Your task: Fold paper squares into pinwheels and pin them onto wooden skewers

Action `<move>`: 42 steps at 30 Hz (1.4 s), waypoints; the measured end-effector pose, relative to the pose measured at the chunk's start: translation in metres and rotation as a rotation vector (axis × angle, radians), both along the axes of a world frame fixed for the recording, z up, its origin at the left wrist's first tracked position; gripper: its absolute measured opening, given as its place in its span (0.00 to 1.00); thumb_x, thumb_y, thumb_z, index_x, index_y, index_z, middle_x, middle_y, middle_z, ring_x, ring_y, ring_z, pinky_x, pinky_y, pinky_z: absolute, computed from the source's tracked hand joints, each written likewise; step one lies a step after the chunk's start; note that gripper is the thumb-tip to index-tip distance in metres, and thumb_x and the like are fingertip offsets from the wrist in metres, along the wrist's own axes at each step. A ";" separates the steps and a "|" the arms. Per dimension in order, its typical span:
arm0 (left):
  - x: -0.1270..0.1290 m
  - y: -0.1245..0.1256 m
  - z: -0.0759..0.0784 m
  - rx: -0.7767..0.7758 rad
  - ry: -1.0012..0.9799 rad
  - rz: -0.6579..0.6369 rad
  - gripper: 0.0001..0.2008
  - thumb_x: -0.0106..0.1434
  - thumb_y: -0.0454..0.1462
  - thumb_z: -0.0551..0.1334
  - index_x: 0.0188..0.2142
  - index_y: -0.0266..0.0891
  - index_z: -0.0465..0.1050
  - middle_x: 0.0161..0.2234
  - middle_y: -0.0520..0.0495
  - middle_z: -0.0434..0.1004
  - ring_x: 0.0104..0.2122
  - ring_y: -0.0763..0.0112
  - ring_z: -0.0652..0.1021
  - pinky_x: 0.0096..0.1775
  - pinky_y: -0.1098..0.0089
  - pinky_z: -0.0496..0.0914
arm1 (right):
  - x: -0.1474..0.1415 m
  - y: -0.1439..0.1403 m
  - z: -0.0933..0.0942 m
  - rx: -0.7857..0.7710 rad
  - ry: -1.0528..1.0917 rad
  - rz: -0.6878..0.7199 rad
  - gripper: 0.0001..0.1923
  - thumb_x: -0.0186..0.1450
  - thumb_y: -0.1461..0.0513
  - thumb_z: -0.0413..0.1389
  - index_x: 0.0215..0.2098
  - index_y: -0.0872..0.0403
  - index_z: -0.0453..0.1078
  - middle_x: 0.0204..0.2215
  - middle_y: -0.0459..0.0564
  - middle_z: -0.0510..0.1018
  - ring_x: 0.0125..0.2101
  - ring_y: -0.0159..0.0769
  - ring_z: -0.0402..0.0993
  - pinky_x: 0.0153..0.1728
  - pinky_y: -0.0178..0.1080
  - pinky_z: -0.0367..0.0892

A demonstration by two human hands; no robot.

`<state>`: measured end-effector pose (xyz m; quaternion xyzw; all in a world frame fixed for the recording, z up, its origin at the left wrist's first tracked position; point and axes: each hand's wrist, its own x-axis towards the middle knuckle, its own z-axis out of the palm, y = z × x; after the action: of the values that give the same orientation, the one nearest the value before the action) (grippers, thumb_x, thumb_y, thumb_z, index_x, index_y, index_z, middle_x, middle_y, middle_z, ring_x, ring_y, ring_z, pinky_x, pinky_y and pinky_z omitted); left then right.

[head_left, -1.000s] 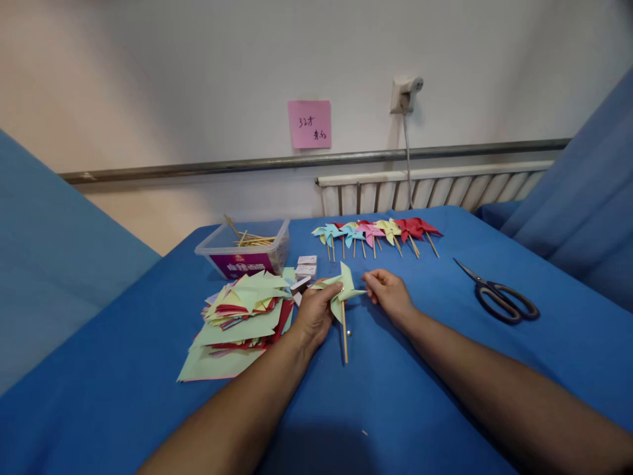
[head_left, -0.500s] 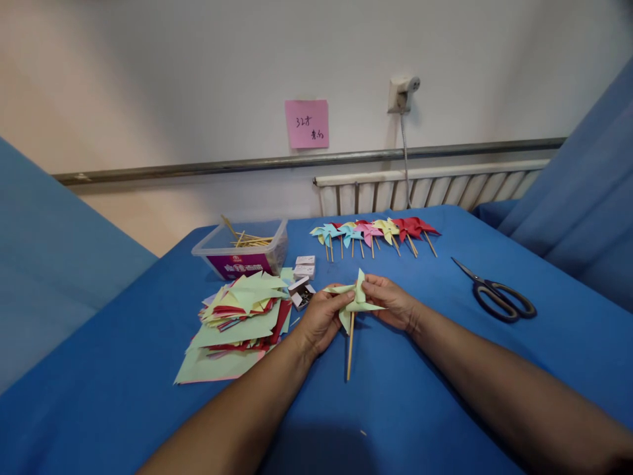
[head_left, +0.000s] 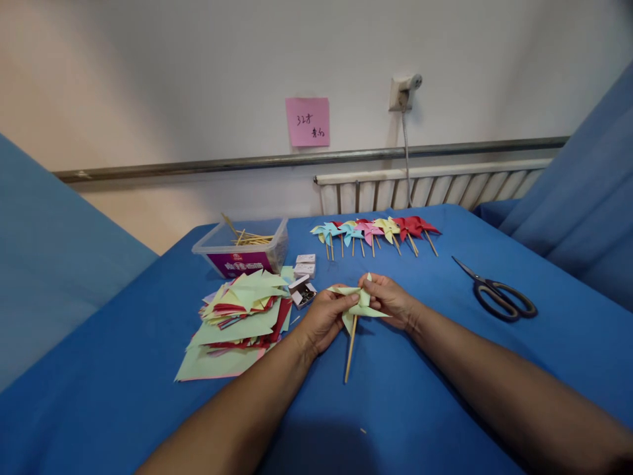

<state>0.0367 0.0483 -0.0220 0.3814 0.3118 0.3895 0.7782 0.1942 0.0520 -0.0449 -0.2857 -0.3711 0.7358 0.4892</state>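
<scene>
Both hands are meeting over the blue table (head_left: 405,396), pinching a pale green pinwheel (head_left: 357,303) between them. Left hand (head_left: 324,318) is gripping the paper's left side, fingers (head_left: 346,301) clenched on a blade; right hand (head_left: 390,298) is grasping the right side the same way. The wooden stick (head_left: 351,349) is hanging down from the paper, below the fingers, tilted slightly, its lower end near the cloth. Just left of the left hand a pile of cut paper (head_left: 237,320) is lying, and small boxes (head_left: 302,277) are sitting just beyond it. Well right of the right hand, scissors (head_left: 497,293) are lying flat. Farther back, a plastic tub (head_left: 242,249) is holding sticks, and a row of finished pinwheels (head_left: 373,232) is lying beyond the fingers. A pink note (head_left: 307,122) is sticking on the wall.
</scene>
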 end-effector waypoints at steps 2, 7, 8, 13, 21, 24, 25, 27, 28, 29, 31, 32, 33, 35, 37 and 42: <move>0.001 0.000 0.001 -0.004 -0.004 0.017 0.12 0.49 0.34 0.72 0.33 0.33 0.75 0.30 0.43 0.80 0.27 0.71 0.78 0.35 0.71 0.70 | -0.001 0.000 0.000 -0.002 -0.009 -0.024 0.22 0.51 0.51 0.67 0.25 0.53 0.61 0.11 0.35 0.59 0.12 0.21 0.49 0.16 0.28 0.46; 0.000 0.001 0.004 0.009 -0.013 -0.018 0.12 0.51 0.35 0.71 0.35 0.31 0.77 0.32 0.40 0.81 0.29 0.67 0.80 0.36 0.69 0.71 | 0.004 -0.002 0.005 -0.030 0.094 0.019 0.18 0.52 0.52 0.67 0.31 0.54 0.69 0.16 0.36 0.62 0.15 0.22 0.53 0.17 0.28 0.51; 0.000 0.001 0.005 0.014 -0.015 -0.029 0.12 0.51 0.35 0.71 0.36 0.31 0.77 0.33 0.39 0.82 0.31 0.65 0.80 0.36 0.69 0.72 | 0.006 -0.002 0.007 -0.036 0.112 0.029 0.18 0.52 0.53 0.67 0.34 0.54 0.70 0.18 0.38 0.64 0.16 0.22 0.55 0.18 0.28 0.53; -0.001 0.003 0.004 0.026 -0.006 -0.025 0.12 0.51 0.34 0.70 0.36 0.31 0.79 0.33 0.39 0.82 0.31 0.65 0.80 0.36 0.70 0.72 | 0.009 0.000 0.007 -0.049 0.115 0.027 0.14 0.53 0.57 0.67 0.32 0.55 0.72 0.21 0.41 0.70 0.18 0.22 0.58 0.21 0.28 0.56; -0.001 0.006 0.000 0.033 0.013 0.061 0.15 0.48 0.35 0.72 0.36 0.31 0.79 0.32 0.39 0.82 0.29 0.66 0.80 0.34 0.70 0.71 | 0.008 0.002 0.006 -0.062 0.067 -0.056 0.13 0.56 0.54 0.64 0.31 0.55 0.73 0.20 0.41 0.66 0.19 0.24 0.57 0.23 0.30 0.58; -0.001 0.006 -0.001 0.042 0.022 0.101 0.16 0.47 0.35 0.73 0.37 0.31 0.79 0.31 0.40 0.82 0.27 0.68 0.79 0.33 0.70 0.71 | 0.007 0.001 0.006 -0.045 0.064 -0.052 0.13 0.55 0.54 0.65 0.31 0.56 0.74 0.20 0.41 0.68 0.19 0.24 0.58 0.22 0.29 0.57; 0.000 0.006 0.000 0.046 0.025 0.098 0.16 0.47 0.35 0.73 0.37 0.31 0.79 0.31 0.40 0.82 0.27 0.68 0.79 0.33 0.70 0.71 | 0.007 0.001 0.006 -0.041 0.058 -0.052 0.13 0.54 0.55 0.65 0.31 0.56 0.74 0.20 0.42 0.68 0.19 0.24 0.58 0.22 0.29 0.57; 0.000 0.006 0.001 0.056 0.030 0.085 0.16 0.48 0.36 0.73 0.37 0.31 0.79 0.30 0.40 0.82 0.27 0.67 0.79 0.33 0.70 0.71 | 0.006 0.002 0.005 -0.044 0.042 -0.063 0.13 0.54 0.55 0.65 0.30 0.56 0.74 0.20 0.43 0.70 0.19 0.24 0.59 0.22 0.29 0.56; 0.000 0.005 0.001 0.060 0.031 0.086 0.17 0.47 0.36 0.73 0.37 0.30 0.79 0.30 0.40 0.82 0.28 0.66 0.79 0.34 0.69 0.71 | 0.005 0.002 0.005 -0.048 0.033 -0.071 0.14 0.54 0.53 0.65 0.30 0.56 0.74 0.20 0.43 0.70 0.19 0.25 0.59 0.21 0.30 0.56; 0.000 0.005 0.002 0.061 0.032 0.092 0.17 0.47 0.36 0.73 0.36 0.30 0.79 0.30 0.40 0.82 0.28 0.66 0.80 0.34 0.69 0.71 | 0.005 0.003 0.005 -0.053 0.025 -0.077 0.15 0.55 0.52 0.64 0.30 0.56 0.74 0.20 0.43 0.70 0.18 0.25 0.59 0.21 0.30 0.56; 0.001 0.005 0.002 0.060 0.035 0.103 0.17 0.46 0.36 0.74 0.36 0.30 0.79 0.30 0.39 0.82 0.28 0.66 0.80 0.35 0.69 0.71 | 0.005 0.003 0.004 -0.056 0.012 -0.086 0.16 0.55 0.51 0.63 0.29 0.56 0.74 0.19 0.43 0.70 0.18 0.26 0.59 0.21 0.30 0.56; 0.001 0.005 0.002 0.057 0.037 0.103 0.17 0.46 0.36 0.74 0.36 0.30 0.78 0.30 0.40 0.82 0.28 0.66 0.80 0.35 0.69 0.71 | 0.005 0.004 0.004 -0.055 0.005 -0.091 0.16 0.55 0.51 0.63 0.29 0.56 0.74 0.19 0.43 0.70 0.18 0.25 0.59 0.21 0.30 0.56; 0.001 0.005 0.001 0.055 0.038 0.099 0.17 0.46 0.36 0.74 0.35 0.31 0.78 0.30 0.40 0.82 0.28 0.65 0.80 0.34 0.69 0.71 | 0.005 0.004 0.004 -0.051 -0.002 -0.096 0.15 0.55 0.52 0.63 0.29 0.56 0.74 0.19 0.43 0.70 0.18 0.25 0.59 0.20 0.30 0.56; 0.001 0.005 0.001 0.056 0.039 0.089 0.16 0.46 0.36 0.73 0.35 0.31 0.78 0.30 0.40 0.82 0.28 0.65 0.80 0.34 0.68 0.72 | 0.005 0.004 0.004 -0.042 -0.014 -0.106 0.14 0.55 0.53 0.64 0.29 0.56 0.74 0.19 0.43 0.70 0.18 0.25 0.59 0.20 0.30 0.56; 0.001 0.005 0.001 0.063 0.037 0.086 0.15 0.47 0.36 0.73 0.34 0.32 0.78 0.29 0.40 0.82 0.28 0.64 0.80 0.35 0.67 0.72 | 0.005 0.004 0.004 -0.035 -0.018 -0.113 0.14 0.55 0.53 0.64 0.28 0.56 0.74 0.19 0.43 0.70 0.18 0.25 0.58 0.20 0.30 0.56; 0.001 0.002 0.004 0.081 0.044 0.052 0.16 0.48 0.38 0.72 0.36 0.30 0.79 0.31 0.38 0.82 0.30 0.62 0.81 0.37 0.66 0.72 | 0.003 0.004 0.002 -0.041 0.000 -0.115 0.16 0.55 0.52 0.65 0.28 0.57 0.73 0.17 0.41 0.67 0.17 0.23 0.55 0.20 0.29 0.54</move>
<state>0.0376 0.0508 -0.0177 0.4128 0.3227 0.4135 0.7446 0.1968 0.0560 -0.0428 -0.3165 -0.3391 0.7139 0.5245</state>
